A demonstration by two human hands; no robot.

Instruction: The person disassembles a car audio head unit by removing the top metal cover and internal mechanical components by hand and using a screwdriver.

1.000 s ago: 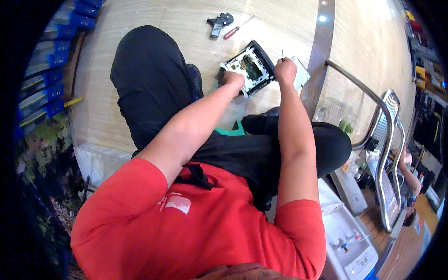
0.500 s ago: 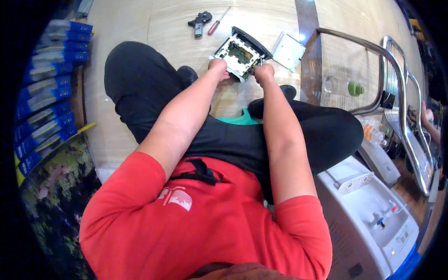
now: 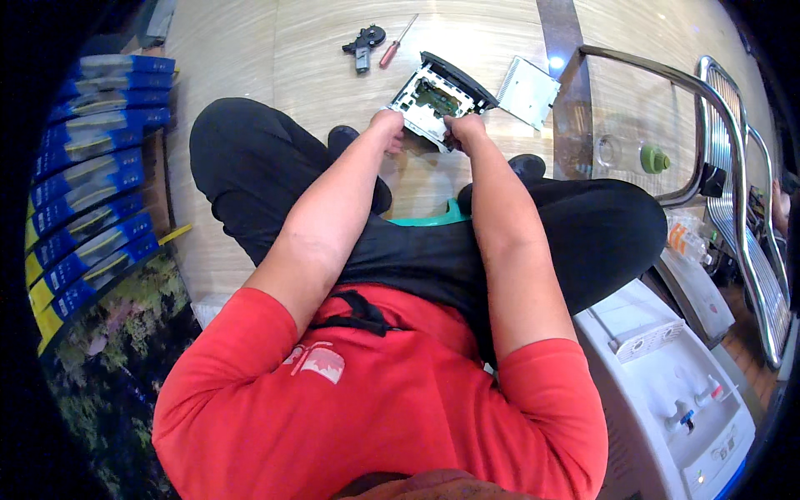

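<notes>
Head view: both hands on an opened electronic unit above the floor

Head camera looks down on a seated person in a red shirt (image 3: 367,400) and black trousers (image 3: 250,167), both bare forearms stretched forward over the knees. The left hand (image 3: 388,130) grips the near left edge of an opened electronic unit (image 3: 437,96), a flat boxy device with a black front panel and a bare metal frame showing a green circuit board inside. The right hand (image 3: 464,131) is closed on the unit's near right corner, fingers curled around the frame. The unit is tilted, its black front pointing away from the person, held between the two hands just above the pale wooden floor (image 3: 250,50) in front of the knees.

On the floor beyond the unit lie a small black motor-like part (image 3: 363,43) and, just beside it, a screwdriver with a red handle (image 3: 395,46). To the right of the unit lies a flat, ribbed metal cover plate (image 3: 528,90), apart from it. A glass table with a chrome tube frame (image 3: 667,92) stands to the right, with a green cap-shaped object (image 3: 655,158) on it. A white water dispenser (image 3: 667,392) sits at lower right. Blue packaged long items (image 3: 92,167) are stacked in a row along the left.
</notes>
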